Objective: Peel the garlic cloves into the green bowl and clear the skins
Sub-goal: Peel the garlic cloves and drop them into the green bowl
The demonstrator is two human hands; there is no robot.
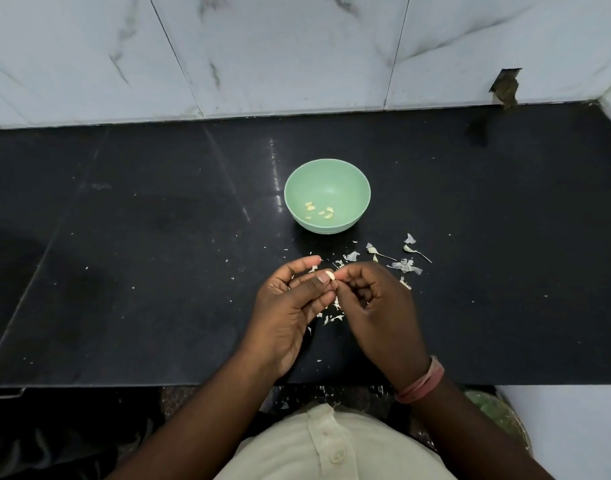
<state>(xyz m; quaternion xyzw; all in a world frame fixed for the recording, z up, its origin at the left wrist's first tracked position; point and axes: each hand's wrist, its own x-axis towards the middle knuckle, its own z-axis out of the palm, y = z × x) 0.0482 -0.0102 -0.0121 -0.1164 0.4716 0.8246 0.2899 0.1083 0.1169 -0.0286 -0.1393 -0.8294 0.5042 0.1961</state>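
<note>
Over a black bench (141,271) backed by white marble-patterned wall tiles (262,46), two hands meet near the middle of the view. The left hand (290,306) pinches a small pale garlic clove (330,275) between thumb and fingertips, palm turned partly up, the other fingers loosely curved. The right hand (377,306) has its fingers curled in, and its thumb and forefinger close on the right end of that same clove (whether they grip skin or the clove itself is too small to tell). A pink band (420,382) sits on the right wrist. Beyond the hands, toward the wall, stands the green bowl (326,174), upright, with several peeled cloves (319,213) lying in its near-left bottom. Papery white skins (404,265) lie scattered on the bench between the bowl and the hands and off to the right, a few with thin stems, and more scraps (333,317) lie under and just near the hands. At the near edge a cream buttoned shirt (332,448) shows.
</note>
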